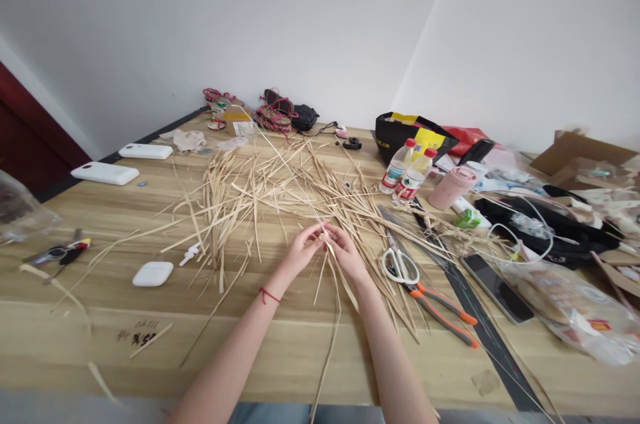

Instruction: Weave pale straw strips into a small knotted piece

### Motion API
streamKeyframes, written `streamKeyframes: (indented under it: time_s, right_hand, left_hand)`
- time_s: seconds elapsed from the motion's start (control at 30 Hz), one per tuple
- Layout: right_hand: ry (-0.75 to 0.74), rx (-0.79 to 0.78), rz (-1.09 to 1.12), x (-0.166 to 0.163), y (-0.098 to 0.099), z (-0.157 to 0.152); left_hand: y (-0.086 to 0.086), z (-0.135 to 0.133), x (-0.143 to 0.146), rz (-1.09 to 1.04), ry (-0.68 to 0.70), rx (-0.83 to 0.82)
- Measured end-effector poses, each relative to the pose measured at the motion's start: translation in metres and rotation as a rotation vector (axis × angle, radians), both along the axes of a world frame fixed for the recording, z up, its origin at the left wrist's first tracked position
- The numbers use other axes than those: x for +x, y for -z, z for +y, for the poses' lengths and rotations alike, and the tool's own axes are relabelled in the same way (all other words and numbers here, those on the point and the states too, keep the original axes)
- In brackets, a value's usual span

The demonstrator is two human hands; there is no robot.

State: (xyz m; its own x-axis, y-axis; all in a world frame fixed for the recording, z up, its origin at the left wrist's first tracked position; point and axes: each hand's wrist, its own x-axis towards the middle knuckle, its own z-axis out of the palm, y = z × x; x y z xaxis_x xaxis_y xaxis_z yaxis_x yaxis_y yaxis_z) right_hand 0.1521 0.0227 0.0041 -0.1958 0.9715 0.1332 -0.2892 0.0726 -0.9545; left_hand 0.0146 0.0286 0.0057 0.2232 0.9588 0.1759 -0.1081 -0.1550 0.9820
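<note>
My left hand (pixel 302 249) and my right hand (pixel 344 255) meet above the middle of the wooden table (pixel 150 331), fingers pinched together. A long thin pale wire (pixel 283 159) runs from between my fingertips up and away to the left. At the same spot, my right hand pinches a flat straw strip (pixel 336 281), whose long tail hangs toward the table's front edge. Exactly which fingers grip the wire is partly hidden. Beyond the hands spreads a loose pile of straw strips (pixel 235 194).
Right of my hands lie white-handled scissors (pixel 400 267) and orange-handled pliers (pixel 445 307). Two water bottles (pixel 399 167), a pink cup (pixel 453 187), a phone (pixel 497 287) and a black bag (pixel 395 134) are farther right. On the left sit a white earbud case (pixel 153 273) and a cutter (pixel 75 251).
</note>
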Motion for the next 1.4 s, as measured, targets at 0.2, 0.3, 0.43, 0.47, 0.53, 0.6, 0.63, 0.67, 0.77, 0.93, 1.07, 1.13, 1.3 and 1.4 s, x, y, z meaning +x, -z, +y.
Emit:
streamKeyframes:
  time_s: [0.2,0.3,0.43,0.47,0.53,0.6,0.63,0.67,0.77,0.93,1.07,1.13,1.3,1.4]
  right_hand:
    - [0.021,-0.046,0.036,-0.001,0.001,0.0]
    - [0.034,-0.081,0.062,-0.001,0.002,0.001]
    - [0.036,-0.08,0.066,0.0,0.004,0.003]
    - [0.044,-0.065,0.06,0.0,0.005,0.004]
    - [0.069,-0.03,0.04,0.002,0.007,0.006]
    - [0.089,0.0,0.022,0.003,0.01,0.008]
    - [0.093,0.01,0.021,0.004,0.01,0.009]
    - [0.092,0.016,0.023,0.005,0.011,0.01]
    - [0.08,0.015,0.038,0.007,0.012,0.013]
    - [0.069,-0.011,0.035,0.011,0.008,0.012]
    - [0.084,-0.038,0.047,0.009,0.005,0.009]
    - [0.106,-0.063,0.052,0.007,0.005,0.009]
    - [0.139,-0.071,0.018,-0.002,0.015,0.01]
    - [0.121,-0.05,0.015,-0.006,0.017,0.009]
  left_hand:
    - [0.001,0.004,-0.003,-0.112,0.014,-0.086]
    - [0.003,0.005,-0.003,-0.201,0.068,-0.148]
    - [0.003,0.005,0.001,-0.265,0.019,-0.181]
    - [0.003,0.004,0.002,-0.275,-0.023,-0.182]
    - [0.005,0.004,0.003,-0.316,-0.098,-0.194]
    - [0.007,0.006,0.003,-0.377,-0.112,-0.239]
    - [0.008,0.007,0.003,-0.416,-0.091,-0.276]
    - [0.009,0.008,0.002,-0.461,-0.057,-0.325]
    - [0.008,0.011,-0.003,-0.64,0.096,-0.502]
    - [-0.004,0.009,-0.018,-0.879,0.29,-0.601]
    - [-0.006,0.01,-0.02,-0.823,0.251,-0.571]
    - [-0.002,0.011,-0.014,-0.713,0.217,-0.567]
    - [0.007,0.007,0.003,-0.533,0.151,-0.439]
    - [0.007,0.003,0.004,-0.466,0.125,-0.363]
